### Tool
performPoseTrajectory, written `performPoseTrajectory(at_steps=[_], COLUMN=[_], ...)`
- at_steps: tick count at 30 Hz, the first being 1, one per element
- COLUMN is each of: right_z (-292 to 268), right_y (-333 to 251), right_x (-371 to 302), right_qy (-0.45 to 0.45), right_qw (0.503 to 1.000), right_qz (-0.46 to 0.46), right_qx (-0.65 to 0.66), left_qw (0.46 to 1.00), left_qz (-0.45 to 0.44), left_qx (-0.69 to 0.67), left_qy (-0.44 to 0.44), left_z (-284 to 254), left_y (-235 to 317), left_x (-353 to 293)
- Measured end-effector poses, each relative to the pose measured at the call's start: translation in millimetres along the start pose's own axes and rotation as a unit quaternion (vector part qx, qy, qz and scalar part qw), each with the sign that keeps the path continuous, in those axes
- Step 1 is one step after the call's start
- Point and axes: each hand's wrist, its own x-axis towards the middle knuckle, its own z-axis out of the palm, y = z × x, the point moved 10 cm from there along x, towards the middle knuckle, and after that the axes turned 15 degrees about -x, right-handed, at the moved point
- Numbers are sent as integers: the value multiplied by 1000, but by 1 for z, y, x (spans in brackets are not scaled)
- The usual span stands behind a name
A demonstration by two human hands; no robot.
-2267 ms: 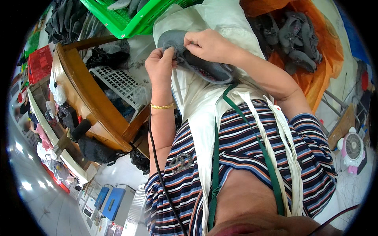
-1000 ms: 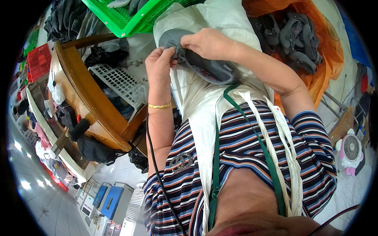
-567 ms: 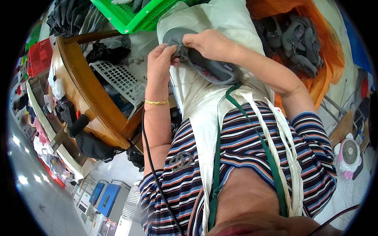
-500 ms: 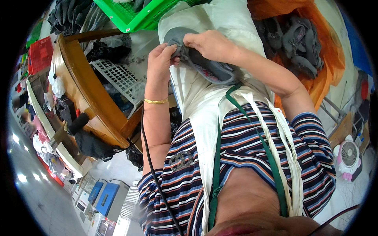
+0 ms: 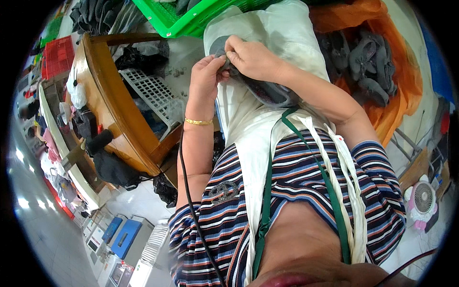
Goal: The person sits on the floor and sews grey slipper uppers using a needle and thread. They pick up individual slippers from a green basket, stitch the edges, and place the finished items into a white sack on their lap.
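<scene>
A grey cloth shoe [image 5: 267, 92] with a dark opening lies across the white apron [image 5: 282, 28] on my lap. My left hand [image 5: 206, 75], with a gold bracelet at its wrist, pinches gathered grey material at the shoe's far left part. Close against it, my right hand [image 5: 253, 58] is closed on the same spot, its fingers bent and thumb pressed down. The exact bit between the fingertips is hidden. Toward my body, the shoe's other end rests on the apron unheld.
An orange bag [image 5: 406, 86] at the right holds several similar grey shoes [image 5: 368, 62]. A green basket [image 5: 167, 26] stands beyond my lap. To the left are a wooden table [image 5: 103, 105] and a white plastic crate [image 5: 152, 93]. A small fan [image 5: 422, 198] sits at the right.
My right hand has tilted over, its fingers lying closer to my left hand on the shoe. The whole view has shifted slightly, with the scene sitting further right.
</scene>
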Motion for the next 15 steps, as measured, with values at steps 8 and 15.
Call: performPoseTrajectory(at_steps=[8,15], right_z=[-28,-6], right_y=[-12,30], right_x=[2,20], right_qy=[58,6], right_qw=[995,942], right_qz=[-59,82], right_qx=[-59,324], left_qw=[996,991], left_qz=[62,84], left_qx=[55,89], left_qy=[34,46], left_z=[5,7], left_y=[5,8], left_x=[-2,-4])
